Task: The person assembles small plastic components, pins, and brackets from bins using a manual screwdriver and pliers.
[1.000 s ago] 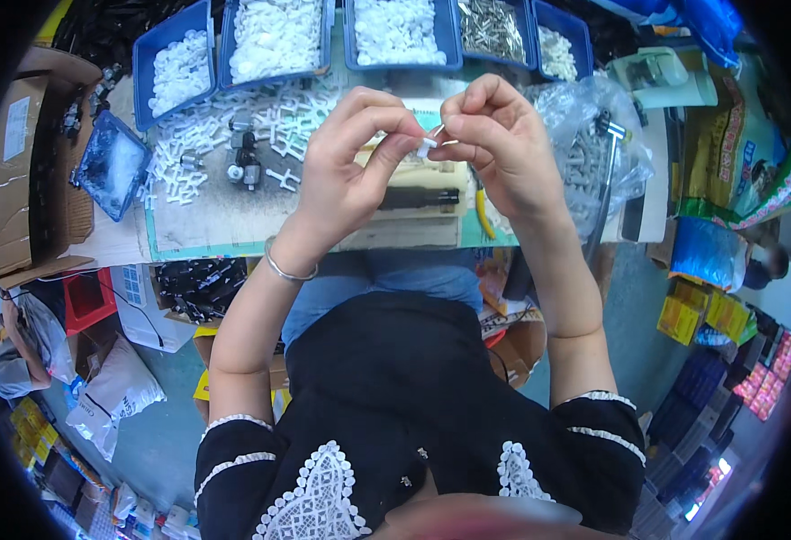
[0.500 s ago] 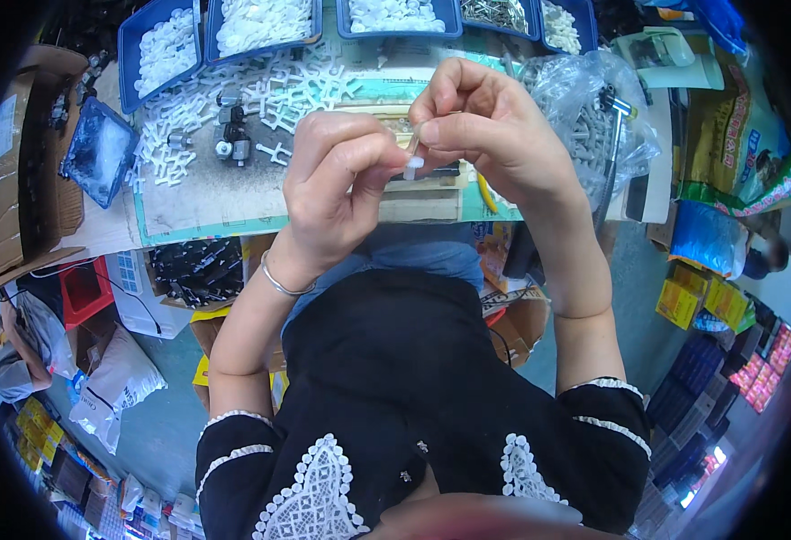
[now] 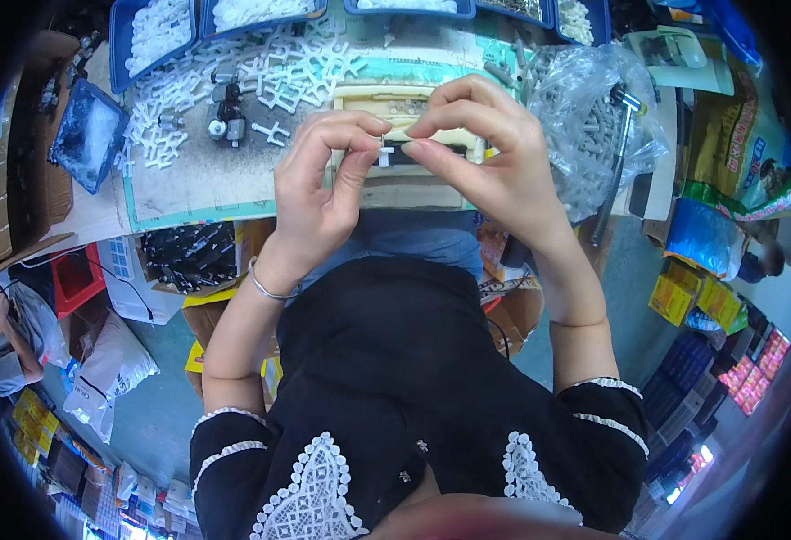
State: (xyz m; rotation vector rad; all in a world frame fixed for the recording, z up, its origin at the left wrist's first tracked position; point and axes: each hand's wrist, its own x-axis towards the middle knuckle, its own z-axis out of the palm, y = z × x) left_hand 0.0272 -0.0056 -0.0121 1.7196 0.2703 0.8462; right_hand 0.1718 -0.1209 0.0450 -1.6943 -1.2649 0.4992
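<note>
My left hand (image 3: 319, 171) pinches a small white plastic part (image 3: 384, 157) with a thin metal pin rising from it, above the near edge of the bench. Beside it, my right hand (image 3: 494, 153) has thumb and forefinger parted, and nothing shows between them. Behind and below both hands lies a cream-coloured tray (image 3: 359, 103) with small clear pieces in it. A dark rod-like thing along its near side is partly hidden by my hands. Loose white branched plastic pieces (image 3: 292, 76) are heaped to the left, near some small black-and-silver fittings (image 3: 227, 121).
Blue bins (image 3: 154, 40) of white parts and metal pins line the far edge. At right, a clear plastic bag (image 3: 584, 121) holds grey pieces, with a hammer-like tool (image 3: 628, 101) over it. A small blue tray (image 3: 92, 135) and a cardboard box (image 3: 31, 171) stand left.
My hands have drawn apart. The right thumb and forefinger have opened, while the left hand keeps the white part and has shifted slightly left. The view has tilted a little.
</note>
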